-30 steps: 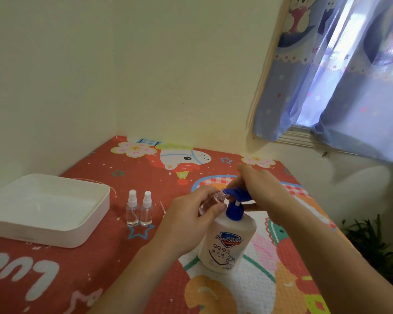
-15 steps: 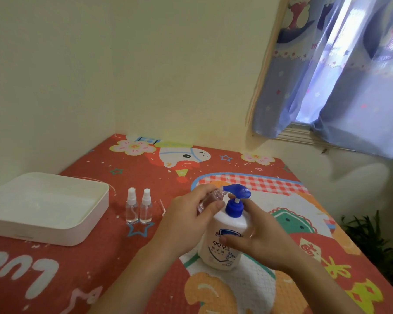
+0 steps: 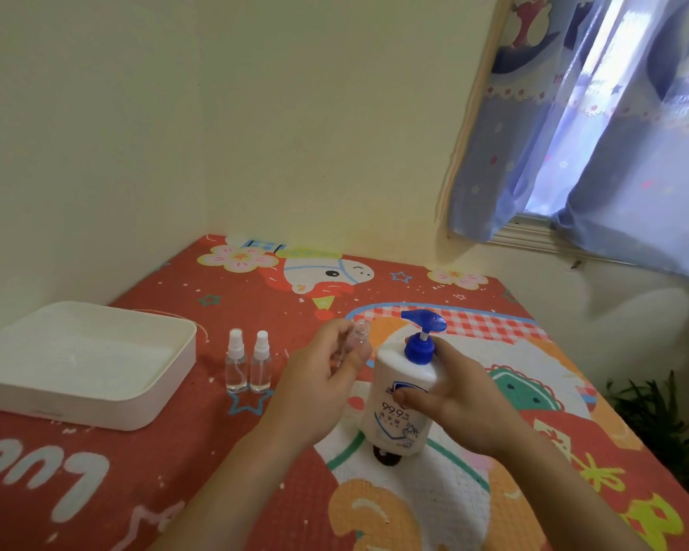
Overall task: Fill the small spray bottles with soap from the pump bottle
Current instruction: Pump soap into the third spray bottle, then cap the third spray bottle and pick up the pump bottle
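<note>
Left hand (image 3: 319,375) pinching seemingly uncapped spray bottle (image 3: 355,342), right hand (image 3: 454,395) gripping pump bottle (image 3: 398,395)

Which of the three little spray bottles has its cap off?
The small bottle held in the left hand; its neck is open. The two bottles standing beside the white tray have their white spray caps on.

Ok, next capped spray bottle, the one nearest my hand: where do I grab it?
Pinch the clear body of the right spray bottle below its white cap, coming from its right side with the left hand. The other bottle stands close against its left, blocking that side.
</note>
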`<state>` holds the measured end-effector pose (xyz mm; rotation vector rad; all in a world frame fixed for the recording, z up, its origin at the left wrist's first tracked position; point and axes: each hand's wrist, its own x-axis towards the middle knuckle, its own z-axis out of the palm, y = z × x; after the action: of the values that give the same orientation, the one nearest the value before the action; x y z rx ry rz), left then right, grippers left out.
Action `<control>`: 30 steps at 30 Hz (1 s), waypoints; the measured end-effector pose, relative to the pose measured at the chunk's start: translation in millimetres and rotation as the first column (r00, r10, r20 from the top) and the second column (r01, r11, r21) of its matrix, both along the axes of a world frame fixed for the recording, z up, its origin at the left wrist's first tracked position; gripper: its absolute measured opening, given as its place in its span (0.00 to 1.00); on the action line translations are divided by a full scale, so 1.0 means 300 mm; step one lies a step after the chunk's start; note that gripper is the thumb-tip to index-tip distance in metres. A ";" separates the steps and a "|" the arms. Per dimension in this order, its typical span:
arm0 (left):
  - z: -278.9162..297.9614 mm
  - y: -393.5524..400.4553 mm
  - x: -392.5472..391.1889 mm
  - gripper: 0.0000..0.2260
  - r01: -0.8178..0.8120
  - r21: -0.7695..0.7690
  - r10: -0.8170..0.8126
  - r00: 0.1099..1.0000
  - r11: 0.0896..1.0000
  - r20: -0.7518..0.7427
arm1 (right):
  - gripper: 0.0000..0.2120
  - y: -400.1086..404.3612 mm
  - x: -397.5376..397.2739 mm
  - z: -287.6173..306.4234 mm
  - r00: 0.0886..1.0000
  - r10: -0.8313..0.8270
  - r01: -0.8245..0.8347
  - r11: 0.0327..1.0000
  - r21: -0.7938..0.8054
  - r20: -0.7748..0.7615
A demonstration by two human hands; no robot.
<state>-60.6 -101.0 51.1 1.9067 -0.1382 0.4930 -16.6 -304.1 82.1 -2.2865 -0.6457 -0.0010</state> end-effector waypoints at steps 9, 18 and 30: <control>-0.028 0.064 -0.027 0.06 -0.085 -0.026 0.085 0.996 0.996 -0.002 | 0.23 0.014 0.114 -0.004 0.995 -0.101 0.101 0.995 0.017 -0.013; -0.068 0.126 -0.034 0.07 -0.190 -0.009 0.190 0.982 0.982 -0.009 | 0.23 0.032 0.159 -0.016 0.981 -0.192 0.192 0.981 -0.001 -0.013; -0.077 0.148 -0.054 0.07 -0.247 0.047 0.245 0.969 0.968 0.041 | 0.11 0.087 0.002 -0.048 0.698 -0.462 0.389 0.886 0.251 0.547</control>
<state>-76.8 -56.5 27.9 1.9771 0.0661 0.6956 -15.9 -278.1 67.6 -2.2574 -0.3737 -1.0005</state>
